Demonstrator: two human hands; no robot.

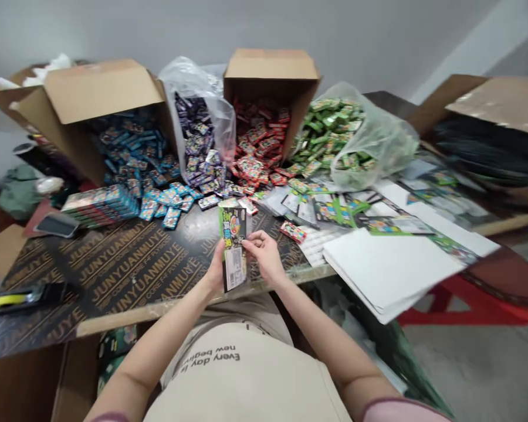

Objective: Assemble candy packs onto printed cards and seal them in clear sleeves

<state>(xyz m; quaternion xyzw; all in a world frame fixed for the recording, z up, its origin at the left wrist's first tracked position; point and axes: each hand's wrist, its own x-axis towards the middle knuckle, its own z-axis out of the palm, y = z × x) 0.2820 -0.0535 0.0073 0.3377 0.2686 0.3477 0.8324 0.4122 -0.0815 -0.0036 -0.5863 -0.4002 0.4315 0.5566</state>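
Between my hands, above the front edge of the table, is an upright black and green printed packet [234, 234] with a pale label on its lower part. My left hand [217, 265] is closed on the packet's left side. On its right edge, the fingertips of my right hand [264, 253] pinch the packet. Just beyond it lie small blue packets [171, 199], purple packets [209, 186] and red packets [251, 167]. One red packet [293, 231] rests apart, to the right of my right hand.
Behind stand a carton [103, 94] of blue packets, a clear bag [189, 76] of purple ones, a carton [270, 63] of red ones and a bag [378, 140] of green ones. White sheets [387, 264] overhang the table's right front edge. A tape cutter-like tool [24, 299] lies left.
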